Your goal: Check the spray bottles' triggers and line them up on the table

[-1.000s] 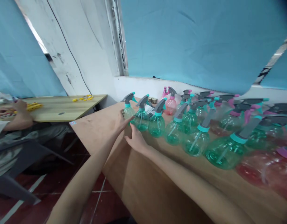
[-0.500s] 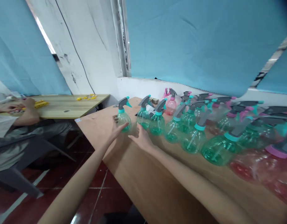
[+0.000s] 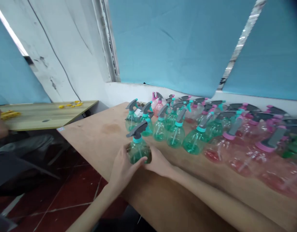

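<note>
With my left hand [image 3: 121, 165] and right hand [image 3: 159, 161], I'm cupping curled fingers around the green spray bottle [image 3: 138, 149], near the other bottles' [image 3: 175, 137] left end; gentle, even pressure is probably suiting its round walls.

Spray bottles [image 3: 138, 149]: glossy plastic; table [image 3: 90, 138]: matt wood; curtain [image 3: 172, 45]: cloth.

Workshop, wooden worktable [image 3: 102, 130], lined-up spray bottles [image 3: 176, 138], scuffed wall [image 3: 73, 58]

Fingers [image 3: 139, 162] cup a green spray bottle [image 3: 138, 149].
</note>
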`<state>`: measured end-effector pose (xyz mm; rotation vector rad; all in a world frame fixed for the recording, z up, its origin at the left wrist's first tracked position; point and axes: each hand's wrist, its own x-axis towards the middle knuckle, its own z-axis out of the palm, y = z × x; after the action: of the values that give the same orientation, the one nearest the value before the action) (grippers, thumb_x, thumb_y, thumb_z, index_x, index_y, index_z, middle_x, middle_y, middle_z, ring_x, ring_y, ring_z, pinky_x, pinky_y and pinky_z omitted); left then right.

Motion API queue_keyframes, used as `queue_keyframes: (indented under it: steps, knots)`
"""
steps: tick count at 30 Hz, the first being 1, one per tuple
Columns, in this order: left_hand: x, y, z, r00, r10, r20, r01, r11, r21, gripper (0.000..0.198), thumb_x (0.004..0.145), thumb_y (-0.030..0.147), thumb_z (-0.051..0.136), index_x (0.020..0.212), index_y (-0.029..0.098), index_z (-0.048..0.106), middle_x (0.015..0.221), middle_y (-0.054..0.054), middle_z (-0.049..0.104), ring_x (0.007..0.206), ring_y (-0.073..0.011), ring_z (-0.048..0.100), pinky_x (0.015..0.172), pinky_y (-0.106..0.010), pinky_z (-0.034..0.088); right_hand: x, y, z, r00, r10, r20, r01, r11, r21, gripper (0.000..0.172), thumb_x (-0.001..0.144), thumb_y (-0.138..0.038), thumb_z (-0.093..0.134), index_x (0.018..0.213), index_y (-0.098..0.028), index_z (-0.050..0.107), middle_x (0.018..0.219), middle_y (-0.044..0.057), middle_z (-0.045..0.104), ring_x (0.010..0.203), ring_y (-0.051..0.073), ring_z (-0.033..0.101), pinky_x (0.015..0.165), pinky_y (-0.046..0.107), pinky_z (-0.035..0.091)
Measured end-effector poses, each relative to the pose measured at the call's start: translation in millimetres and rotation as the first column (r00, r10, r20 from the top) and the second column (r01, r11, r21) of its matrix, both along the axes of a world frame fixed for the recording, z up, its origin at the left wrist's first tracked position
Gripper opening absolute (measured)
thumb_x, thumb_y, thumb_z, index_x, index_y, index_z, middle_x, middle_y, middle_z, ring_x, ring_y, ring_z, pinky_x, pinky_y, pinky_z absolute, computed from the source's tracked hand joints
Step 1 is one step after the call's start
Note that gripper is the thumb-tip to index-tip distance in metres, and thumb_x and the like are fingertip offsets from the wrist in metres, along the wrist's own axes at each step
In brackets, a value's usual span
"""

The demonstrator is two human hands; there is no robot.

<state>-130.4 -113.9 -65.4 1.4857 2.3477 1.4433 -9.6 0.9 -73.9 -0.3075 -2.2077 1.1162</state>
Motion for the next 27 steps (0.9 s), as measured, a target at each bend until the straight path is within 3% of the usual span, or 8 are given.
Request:
queue_keyframes:
  steps: [2, 7, 10, 15, 18, 21, 23, 27]
  knots:
    - [23.6, -2.6, 6.0, 0.998, -0.064, -0.007, 0.064, 0.996, -0.069, 0.066, 0.07, 0.05, 0.069, 0.121, 0.02, 0.041, 0.116, -0.012, 0.058, 0.109, -0.031, 0.056, 0.09, -0.048, 0.045, 27.9, -0.9, 0.9, 0.999, -0.022, 0.028, 0.023, 1.0, -0.01, 0.075, 0.064, -0.03, 0.075, 0.13, -0.022, 0.039, 0.123, 0.01, 0.057, 0.111, 0.026, 0.056, 0.091, 0.043, 0.047]
    - [63.3, 2.1, 38.8, 0.956, -0.288, 0.063, 0.294, 0.934, -0.204, 0.047, 0.081, 0.051, 0.056, 0.118, 0.023, 0.045, 0.121, -0.011, 0.057, 0.116, -0.0293, 0.053, 0.095, -0.049, 0.042, 88.3, 6.4, 7.7, 0.987, -0.088, 0.135, 0.093, 0.995, -0.032, 0.087, 0.057, -0.038, 0.082, 0.13, -0.021, 0.038, 0.127, 0.012, 0.053, 0.119, 0.029, 0.05, 0.097, 0.047, 0.042]
    - [70.5, 17.6, 64.4, 0.903, -0.419, 0.097, 0.429, 0.856, -0.288, 0.04, 0.082, 0.052, 0.052, 0.112, 0.025, 0.052, 0.113, -0.009, 0.063, 0.109, -0.031, 0.056, 0.092, -0.051, 0.043, 117.0, 11.6, 12.7, 0.972, -0.123, 0.199, 0.132, 0.991, -0.029, 0.093, 0.052, -0.046, 0.083, 0.13, -0.022, 0.039, 0.128, 0.012, 0.053, 0.119, 0.031, 0.049, 0.096, 0.05, 0.041]
    - [93.6, 58.3, 98.1, 0.707, -0.701, 0.092, 0.704, 0.686, -0.187, 0.056, 0.075, 0.047, 0.065, 0.121, 0.023, 0.045, 0.119, -0.008, 0.058, 0.107, -0.0278, 0.056, 0.091, -0.044, 0.045, 150.8, 10.1, 18.7, 0.939, -0.141, 0.314, 0.158, 0.987, -0.029, 0.096, 0.047, -0.054, 0.082, 0.128, -0.022, 0.042, 0.124, 0.012, 0.055, 0.115, 0.034, 0.051, 0.092, 0.051, 0.043]
    - [117.4, 76.0, 100.7, 0.586, -0.794, 0.159, 0.81, 0.577, -0.104, 0.047, 0.078, 0.041, 0.063, 0.119, 0.024, 0.046, 0.115, -0.007, 0.059, 0.104, -0.0252, 0.057, 0.087, -0.039, 0.048, 163.4, 7.6, 20.9, 0.947, -0.133, 0.293, 0.139, 0.99, -0.001, 0.1, 0.048, -0.054, 0.082, 0.132, -0.023, 0.038, 0.13, 0.011, 0.051, 0.12, 0.032, 0.048, 0.096, 0.048, 0.043]
    - [134.0, 85.3, 91.3, 0.47, -0.852, 0.231, 0.875, 0.484, 0.008, 0.034, 0.083, 0.033, 0.058, 0.114, 0.025, 0.046, 0.111, -0.004, 0.059, 0.097, -0.0196, 0.059, 0.087, -0.035, 0.049, 174.0, 8.1, 22.6, 0.953, -0.152, 0.263, 0.145, 0.988, 0.047, 0.104, 0.049, -0.049, 0.083, 0.137, -0.025, 0.034, 0.134, 0.01, 0.048, 0.124, 0.032, 0.045, 0.1, 0.047, 0.04]
    - [138.7, 89.6, 83.0, 0.446, -0.858, 0.254, 0.881, 0.47, 0.042, 0.031, 0.084, 0.029, 0.056, 0.113, 0.024, 0.046, 0.11, -0.003, 0.06, 0.092, -0.0175, 0.06, 0.089, -0.034, 0.049, 180.1, 9.2, 24.4, 0.949, -0.172, 0.263, 0.164, 0.985, 0.052, 0.104, 0.05, -0.047, 0.083, 0.137, -0.025, 0.033, 0.134, 0.01, 0.049, 0.122, 0.031, 0.047, 0.099, 0.047, 0.041]
    - [140.0, 98.1, 71.5, 0.507, -0.814, 0.284, 0.845, 0.534, 0.024, 0.026, 0.083, 0.029, 0.053, 0.108, 0.022, 0.053, 0.101, -0.005, 0.063, 0.091, -0.021, 0.062, 0.087, -0.038, 0.05, 186.3, 9.7, 29.7, 0.951, -0.183, 0.25, 0.175, 0.983, 0.052, 0.106, 0.051, -0.047, 0.083, 0.14, -0.025, 0.028, 0.136, 0.009, 0.048, 0.121, 0.029, 0.049, 0.097, 0.043, 0.043]
